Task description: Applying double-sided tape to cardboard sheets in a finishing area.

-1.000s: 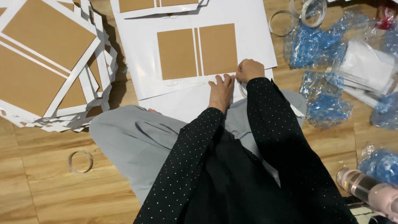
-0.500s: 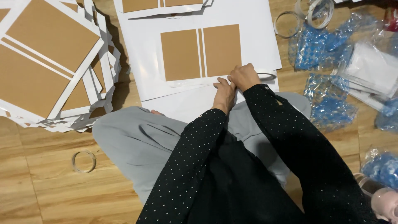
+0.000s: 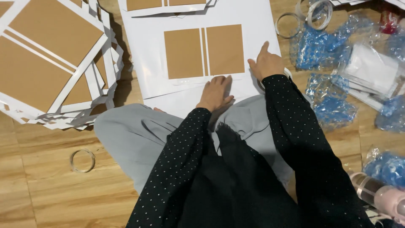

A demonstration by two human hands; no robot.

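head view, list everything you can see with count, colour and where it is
white sheet: one, white with brown panels, floor ahead, under both hands
sheet stack: one pile, white and brown, upper left
second sheet pile: one, white and brown, top edge
clear tape rings: about four, clear; one lower left, the others upper right, one of them under the right hand
blue plastic bags: several, blue, right side
pink bottle: one, pink, lower right
wooden floor: brown, throughout
left hand: flat on the sheet's lower edge
right hand: flat on the sheet's right edge
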